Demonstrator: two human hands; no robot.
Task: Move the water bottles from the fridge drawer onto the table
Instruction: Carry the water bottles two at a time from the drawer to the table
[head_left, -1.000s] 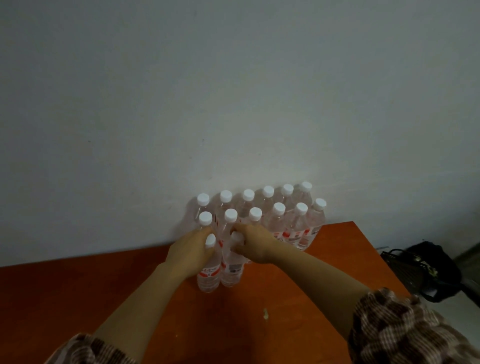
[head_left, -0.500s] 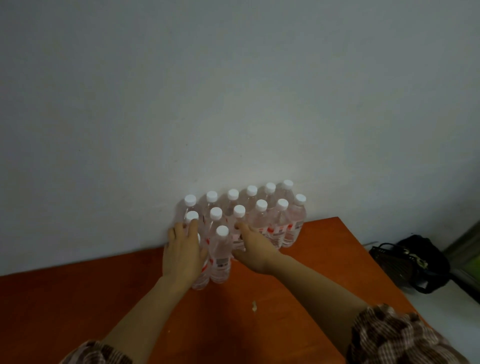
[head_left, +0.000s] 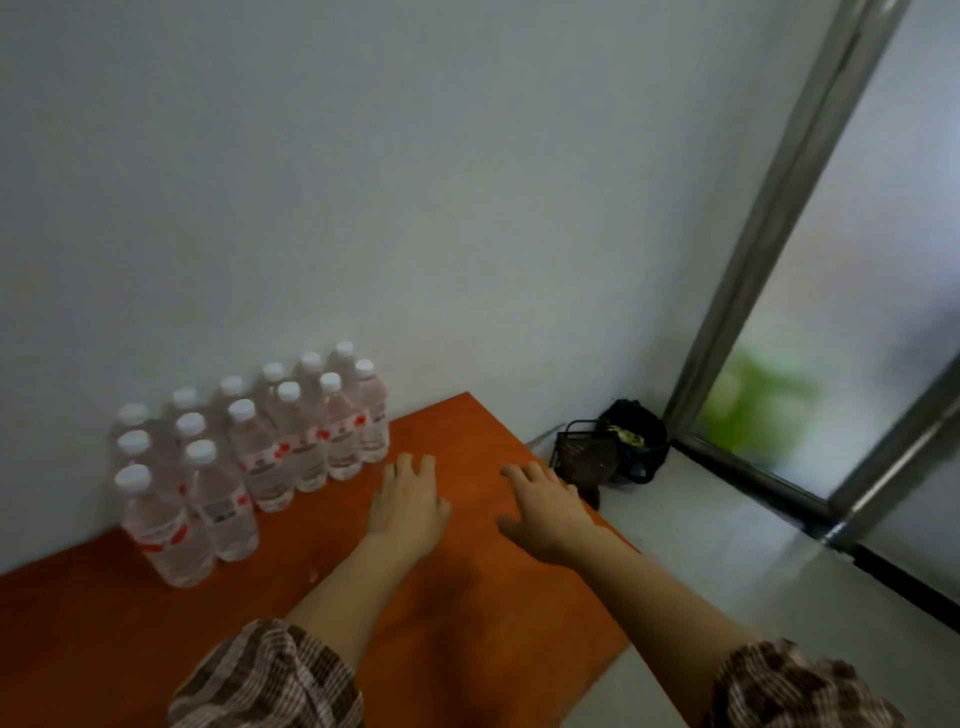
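Both grips are released: the left grip (head_left: 410, 501) and the right grip (head_left: 550, 512) are spread palm-down with straight fingers, holding nothing, low over the desk (head_left: 467, 597); whether they touch it I cannot tell. Left of the left grip, clear of its fingers, the water bottles (head_left: 291, 441) stand upright in a cluster against the wall, with the two front bottles (head_left: 156, 525) farthest left. A second ago each grip was wrapped round one of those two; now both have let go and drawn off to the right, and the pair stays standing, so I judge it delivered. Right of the right grip, past the desk edge, a black basket (head_left: 587, 457) sits on the floor by a glass door (head_left: 831, 312). No fridge drawer shows; any remaining bottles would mean another trip.
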